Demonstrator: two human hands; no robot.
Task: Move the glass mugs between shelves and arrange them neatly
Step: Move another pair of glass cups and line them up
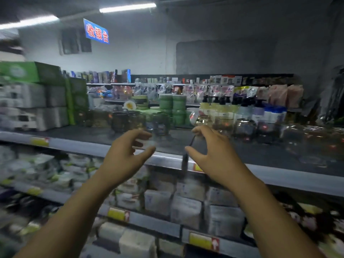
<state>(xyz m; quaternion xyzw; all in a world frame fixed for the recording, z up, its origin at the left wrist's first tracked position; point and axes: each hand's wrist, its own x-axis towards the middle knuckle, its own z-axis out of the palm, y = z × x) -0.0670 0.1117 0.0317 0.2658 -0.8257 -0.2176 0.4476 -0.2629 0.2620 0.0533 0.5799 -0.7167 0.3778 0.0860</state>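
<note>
Both hands are hovering in front of the top shelf point(89, 135), at its front edge. L hand point(128, 155) is curling into a C, thumb below, fingers above. A faint clear blur is showing in the gap, but w/ the motion blur I can't tell if it's gripping anything. R hand point(212, 155) is arching the same way, thumb apart from the fingers, w/ a thin dark streak showing by the index finger. Can't tell if it's pinching anything either. The hands are sitting near each other, not touching.

Glass mugs point(121, 121) are standing upright in a loose row on the top shelf, beyond the hands, running from centre-left to the far right. All are blurred, so handles aren't readable.

Behind the mugs, green tubs point(173, 107) are sitting in stacks, w/ pump bottles point(223, 108) just to their right. A green carton point(28, 71) is resting on grey-white packs point(24, 107) at the shelf's left end.

Below, pale boxes point(186, 211) are filling the lower shelf, and yellow tags point(117, 214) are showing on the rails. A blue sign point(95, 31) is hanging overhead at the back.
</note>
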